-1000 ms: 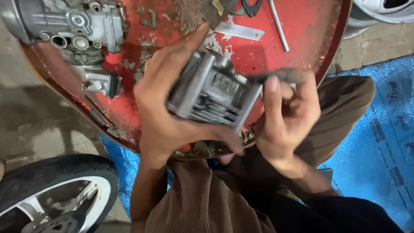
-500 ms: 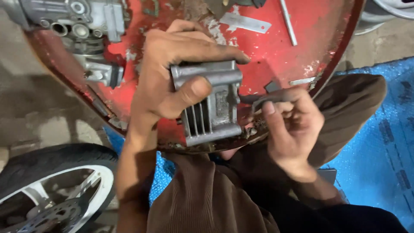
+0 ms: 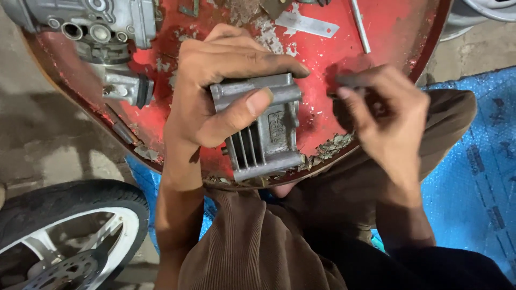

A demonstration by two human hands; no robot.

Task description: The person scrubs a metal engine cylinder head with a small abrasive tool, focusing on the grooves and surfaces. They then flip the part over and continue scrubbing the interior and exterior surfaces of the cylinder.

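My left hand point(image 3: 215, 91) grips a grey finned metal engine cylinder point(image 3: 266, 129), thumb across its top flange, holding it over the near edge of a round red metal tray point(image 3: 376, 27). My right hand point(image 3: 389, 121) is just right of the cylinder, apart from it, pinching a thin dark tool point(image 3: 349, 80) between thumb and fingers; the tool is blurred.
A grey engine casing point(image 3: 91, 27) lies at the tray's far left. A flat metal strip point(image 3: 306, 24) and a thin rod point(image 3: 360, 24) lie near the far edge. A motorcycle wheel point(image 3: 64, 236) is at lower left, a blue tarp point(image 3: 478, 172) at right.
My left hand turned the cylinder upright and held it steady. My right hand drew away from the cylinder to the right with the thin tool.
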